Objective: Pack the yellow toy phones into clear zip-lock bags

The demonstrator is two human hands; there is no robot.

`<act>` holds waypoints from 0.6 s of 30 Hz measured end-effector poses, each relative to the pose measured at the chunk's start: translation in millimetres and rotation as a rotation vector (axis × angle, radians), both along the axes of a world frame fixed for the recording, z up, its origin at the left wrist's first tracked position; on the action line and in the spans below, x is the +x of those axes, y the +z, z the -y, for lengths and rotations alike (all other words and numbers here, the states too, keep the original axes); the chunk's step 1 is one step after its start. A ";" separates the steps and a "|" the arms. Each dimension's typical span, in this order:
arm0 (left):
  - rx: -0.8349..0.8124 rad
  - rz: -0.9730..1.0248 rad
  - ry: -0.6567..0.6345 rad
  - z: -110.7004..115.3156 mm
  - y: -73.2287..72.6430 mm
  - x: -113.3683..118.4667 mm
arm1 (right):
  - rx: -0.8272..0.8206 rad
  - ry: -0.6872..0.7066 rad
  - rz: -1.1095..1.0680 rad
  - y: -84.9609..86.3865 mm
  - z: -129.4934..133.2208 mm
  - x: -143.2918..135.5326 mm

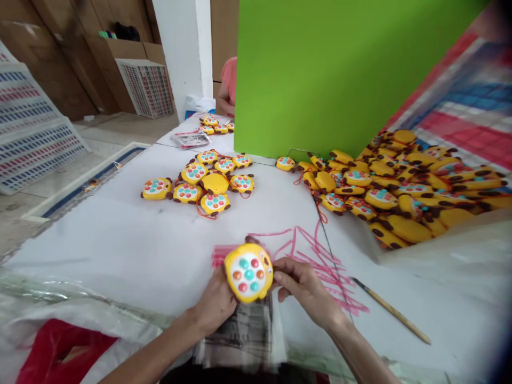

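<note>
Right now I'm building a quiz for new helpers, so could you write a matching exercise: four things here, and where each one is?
Things
1. nearest yellow toy with coloured buttons
2. thin wooden-handled tool
3. flat bright-green panel
4. stacked white perforated crates

Places
A. upright toward the far side of the white tabletop
B. off the tabletop, at the picture's left edge
C. in the left hand, its edge touched by the right hand
D. on the tabletop, right of the right hand

Pairs: 1-C; 2-D; 3-A; 4-B

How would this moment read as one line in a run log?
left hand: holds yellow toy | right hand: fingertips at toy's edge | ahead: toy group on table | right: toy pile, wooden-handled tool
</note>
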State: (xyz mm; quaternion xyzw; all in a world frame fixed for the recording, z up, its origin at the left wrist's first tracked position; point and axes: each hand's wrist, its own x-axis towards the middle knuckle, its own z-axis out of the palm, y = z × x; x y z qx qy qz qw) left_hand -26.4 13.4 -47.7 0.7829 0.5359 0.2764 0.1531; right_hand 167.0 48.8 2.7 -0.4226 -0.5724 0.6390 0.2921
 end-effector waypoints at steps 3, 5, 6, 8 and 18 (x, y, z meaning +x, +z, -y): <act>0.168 -0.031 -0.117 3.5 -2.3 1.2 | 0.144 -0.212 0.049 -11.8 4.0 -7.3; 0.257 -0.073 -0.131 5.8 -1.4 2.5 | 0.205 -0.229 0.101 -19.0 6.5 -12.3; 0.282 -0.083 -0.124 6.9 -0.3 3.6 | 0.229 -0.220 0.134 -21.2 7.3 -14.0; 0.319 -0.081 -0.112 8.6 2.3 6.8 | 0.284 -0.198 0.208 -22.5 8.0 -15.5; 0.309 0.189 0.132 7.4 20.8 -24.8 | 0.350 -0.074 0.300 -15.4 8.7 2.0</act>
